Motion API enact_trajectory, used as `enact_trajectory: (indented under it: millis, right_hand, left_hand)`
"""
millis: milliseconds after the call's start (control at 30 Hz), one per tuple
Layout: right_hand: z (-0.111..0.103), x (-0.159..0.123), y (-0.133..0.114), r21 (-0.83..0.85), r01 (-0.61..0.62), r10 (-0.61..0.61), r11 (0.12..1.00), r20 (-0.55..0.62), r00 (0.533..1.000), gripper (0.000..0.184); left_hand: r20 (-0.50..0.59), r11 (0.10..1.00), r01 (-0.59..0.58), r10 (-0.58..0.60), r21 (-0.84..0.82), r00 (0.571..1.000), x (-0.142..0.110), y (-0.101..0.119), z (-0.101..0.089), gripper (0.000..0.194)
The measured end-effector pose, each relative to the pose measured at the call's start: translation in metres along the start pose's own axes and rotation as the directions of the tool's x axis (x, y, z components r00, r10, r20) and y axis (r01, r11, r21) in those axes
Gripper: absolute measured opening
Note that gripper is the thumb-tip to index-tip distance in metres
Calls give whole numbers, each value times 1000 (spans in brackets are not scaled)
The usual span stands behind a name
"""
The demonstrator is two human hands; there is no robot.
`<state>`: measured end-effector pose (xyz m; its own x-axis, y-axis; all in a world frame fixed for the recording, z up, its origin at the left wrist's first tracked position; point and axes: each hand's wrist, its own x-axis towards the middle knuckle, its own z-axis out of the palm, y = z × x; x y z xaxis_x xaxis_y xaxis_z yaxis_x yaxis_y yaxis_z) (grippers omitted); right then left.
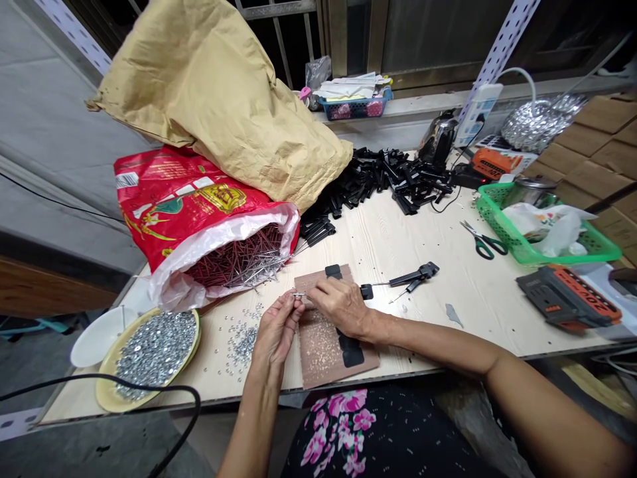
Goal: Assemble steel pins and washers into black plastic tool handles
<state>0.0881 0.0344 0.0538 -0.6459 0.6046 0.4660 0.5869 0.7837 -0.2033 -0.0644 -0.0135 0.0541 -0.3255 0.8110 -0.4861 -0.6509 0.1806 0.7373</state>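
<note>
Over a brown board [318,368] at the table's front, my two hands meet. The fingertips of my left hand [279,325] are pinched around one end of a thin silver metal pin [299,294]. My right hand [343,305] has its fingers closed at the pin's other end, and most of what they grip is hidden. Black tape patches [352,350] run along the board's right side, partly under my right hand. Loose silver washers [243,342] lie left of the board. To its right are assembled black plastic pieces with metal shafts [415,274].
A red sack [199,192] spills long nails [239,259] at left, beneath a brown paper bag [219,93]. A yellow bowl [197,345] holds washers. Black plastic parts [383,176] are heaped behind; scissors [482,240], a green basket [572,255] and a battery pack [567,297] lie right.
</note>
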Motion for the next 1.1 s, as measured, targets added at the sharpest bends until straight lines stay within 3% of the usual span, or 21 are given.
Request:
enact_trajectory:
  millis: [133, 267, 367, 433, 567, 667, 767, 900, 1100]
  right_hand:
    - [7, 1, -1, 125, -90, 84, 988, 52, 995, 18]
    - [9, 2, -3, 237, -171, 142, 956, 134, 981, 17]
    - [3, 3, 2, 234, -220, 172, 947, 207, 963, 15]
    - [-4, 2, 11, 222, -255, 207, 941, 218, 954, 15]
    - [-16, -8, 38, 209, -300, 266, 931, 175, 948, 18]
    - [-19, -23, 51, 199, -315, 282, 928, 175, 943, 18]
    - [-17, -36, 55, 209, -313, 275, 926, 194, 942, 19]
    - [-14, -46, 55, 234, -311, 268, 921, 197, 943, 19]
    - [-18, -47, 53, 269, -303, 257, 914, 195, 947, 17]
  left_hand:
    - [-4, 1000, -3, 3, 3, 1000, 0, 0, 1, 21]
    - [-5, 994, -81, 81, 70, 997, 3, -6, 0, 28]
    - [4, 959, -177, 181, 221, 983, 7, -14, -7, 37]
    - [25, 890, -253, 264, 380, 964, 10, -16, -15, 40]
    - [62, 634, -357, 438, 687, 897, 19, -8, -35, 36]
    - [127, 324, -385, 601, 864, 789, 27, 6, -48, 31]
    - [270, 34, -383, 652, 923, 708, 34, 16, -57, 28]
    - [338, -171, -300, 637, 939, 693, 45, 19, -63, 30]
    - [416, -353, -241, 594, 904, 688, 58, 15, -59, 33]
